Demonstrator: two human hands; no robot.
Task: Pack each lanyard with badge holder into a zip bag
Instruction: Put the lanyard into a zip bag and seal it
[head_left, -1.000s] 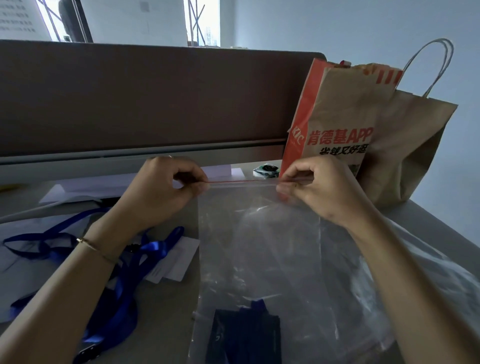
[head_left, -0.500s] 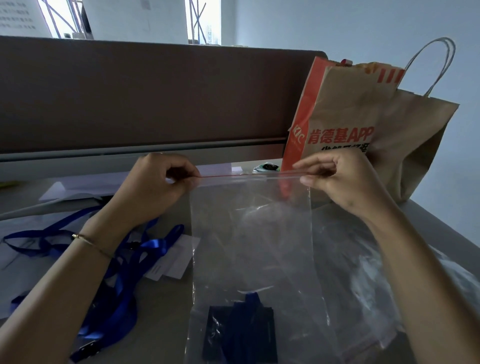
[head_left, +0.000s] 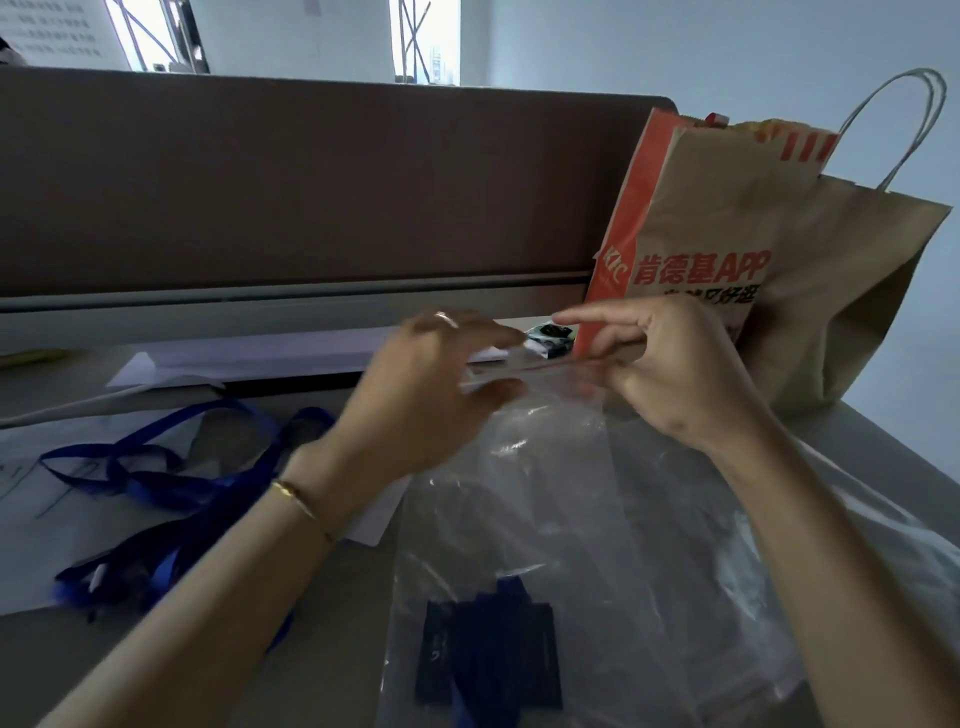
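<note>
The zip bag (head_left: 545, 519), with a lanyard and badge holder (head_left: 491, 652) already at its bottom, hangs upright over the tabletop (head_left: 332, 582) because the right hand (head_left: 670, 369) pinches its top strip, probably for sealing; the blurred left hand (head_left: 431, 395) has a grip I cannot tell.

- Looking like an office desk: brown partition panel (head_left: 311, 182) standing beyond the fingertips.
- White papers (head_left: 270, 358) lying left of the fingers.
- Takeaway paper bag (head_left: 753, 260) sitting just behind the right fingers.
- Windows (head_left: 423, 39) showing past the partition.
</note>
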